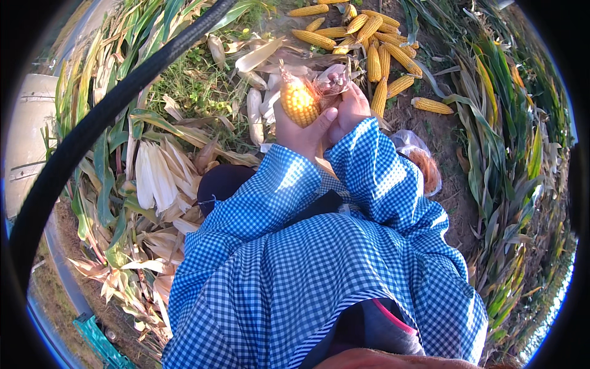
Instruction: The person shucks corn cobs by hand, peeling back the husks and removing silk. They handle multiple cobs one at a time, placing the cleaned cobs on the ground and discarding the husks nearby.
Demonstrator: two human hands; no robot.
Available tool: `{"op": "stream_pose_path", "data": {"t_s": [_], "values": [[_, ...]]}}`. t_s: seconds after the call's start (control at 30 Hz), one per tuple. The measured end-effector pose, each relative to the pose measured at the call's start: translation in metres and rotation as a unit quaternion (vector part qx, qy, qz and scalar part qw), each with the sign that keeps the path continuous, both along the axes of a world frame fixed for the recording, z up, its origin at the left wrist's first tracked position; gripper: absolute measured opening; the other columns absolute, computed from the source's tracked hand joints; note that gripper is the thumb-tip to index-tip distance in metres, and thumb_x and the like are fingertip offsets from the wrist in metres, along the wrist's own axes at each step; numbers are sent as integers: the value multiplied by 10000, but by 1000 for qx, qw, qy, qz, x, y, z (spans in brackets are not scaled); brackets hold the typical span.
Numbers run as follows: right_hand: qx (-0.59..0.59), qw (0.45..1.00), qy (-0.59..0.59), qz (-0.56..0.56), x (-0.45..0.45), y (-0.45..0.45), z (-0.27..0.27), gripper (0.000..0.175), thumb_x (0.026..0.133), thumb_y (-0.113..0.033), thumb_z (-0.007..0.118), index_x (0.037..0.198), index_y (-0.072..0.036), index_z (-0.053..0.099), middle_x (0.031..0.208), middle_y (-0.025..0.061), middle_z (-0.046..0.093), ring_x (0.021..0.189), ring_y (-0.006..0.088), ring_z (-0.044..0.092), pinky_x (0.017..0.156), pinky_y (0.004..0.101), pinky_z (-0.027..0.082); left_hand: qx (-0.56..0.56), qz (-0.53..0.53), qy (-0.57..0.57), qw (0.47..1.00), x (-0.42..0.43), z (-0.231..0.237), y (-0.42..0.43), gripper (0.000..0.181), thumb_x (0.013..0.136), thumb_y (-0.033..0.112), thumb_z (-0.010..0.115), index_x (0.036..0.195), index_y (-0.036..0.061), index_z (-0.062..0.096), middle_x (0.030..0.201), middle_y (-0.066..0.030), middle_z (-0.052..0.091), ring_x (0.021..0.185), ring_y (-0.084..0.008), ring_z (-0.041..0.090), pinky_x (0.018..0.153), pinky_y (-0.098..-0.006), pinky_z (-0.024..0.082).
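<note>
My left hand (299, 133) is closed around an ear of yellow corn (299, 102), its kernels bare and its silky tip pointing away from me. Just to the right, my right hand (351, 108) grips a bunch of dry husk (333, 85) with brown silk at the ear's side. Part of the husk hangs below the hands, between the two checked sleeves. Beyond my hands lies a pile of husked yellow corn ears (368, 32), and one husked ear (432, 105) rests apart at the right.
Pale ears still in husk (255, 115) lie left of my hands. Loose dry husks (154, 175) are heaped at my left. A clear plastic bag with brown silk (421, 161) sits by my right arm. Cut corn stalks (502, 138) line both sides. A dark cable crosses the upper left.
</note>
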State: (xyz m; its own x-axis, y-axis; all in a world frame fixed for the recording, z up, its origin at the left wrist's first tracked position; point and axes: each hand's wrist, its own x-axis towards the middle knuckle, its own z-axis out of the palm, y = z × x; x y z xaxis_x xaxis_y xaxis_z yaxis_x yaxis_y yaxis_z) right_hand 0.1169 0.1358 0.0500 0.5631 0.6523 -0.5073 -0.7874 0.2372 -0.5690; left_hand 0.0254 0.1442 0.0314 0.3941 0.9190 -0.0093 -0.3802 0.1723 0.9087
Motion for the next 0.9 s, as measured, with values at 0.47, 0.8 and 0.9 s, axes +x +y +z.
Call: {"op": "stream_pose_path", "data": {"t_s": [0.47,0.8,0.9], "values": [[221,967,107,67,123,-73,-80,254,995,-223,373,969,-26,532,590,-41,394,535,89,415,617,267,464,-27,-86,-321,943,-104,-14,106,388,890,382,562,1129,79,598,1144,-88,628,1176,-325,512,1059,-557,320],[9,982,-121,143,136,-115,-41,355,984,-165,400,1286,22,414,1029,120,585,986,244,593,901,412,499,107,-102,-289,946,-121,3,111,453,876,410,583,1197,96,526,1163,-70,574,1142,-282,505,1063,-534,302],[-129,943,-282,122,152,-133,-32,426,957,-209,501,1320,-8,408,1114,134,581,1068,264,567,925,401,478,137,-106,-271,947,-120,8,109,467,874,411,584,1210,97,508,1180,-73,558,1143,-283,501,1065,-529,302]]}}
